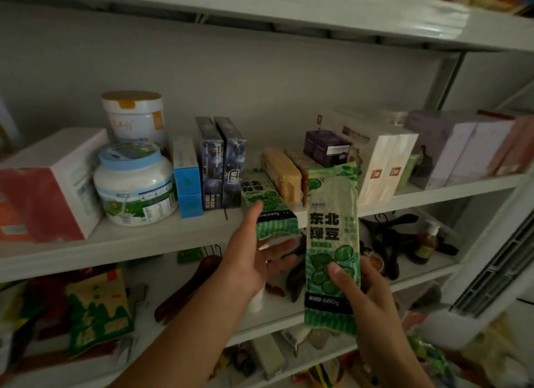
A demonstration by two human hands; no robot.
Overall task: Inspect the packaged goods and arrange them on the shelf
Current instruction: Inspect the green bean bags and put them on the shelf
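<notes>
Here, green bean packet (332, 243) upright at centre right, lower half gripped by right hand (361, 289), thumb across its front, second green packet (267, 202) lying at shelf (144, 237) edge, left hand (254, 260) fingers spread wide, thumb touching it, closed blue-lidded tub (135, 185) at left, contents hidden.

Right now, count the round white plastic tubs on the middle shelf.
2: the orange-lidded tub at the back, the blue-lidded tub in front of it. Others may be hidden.
</notes>
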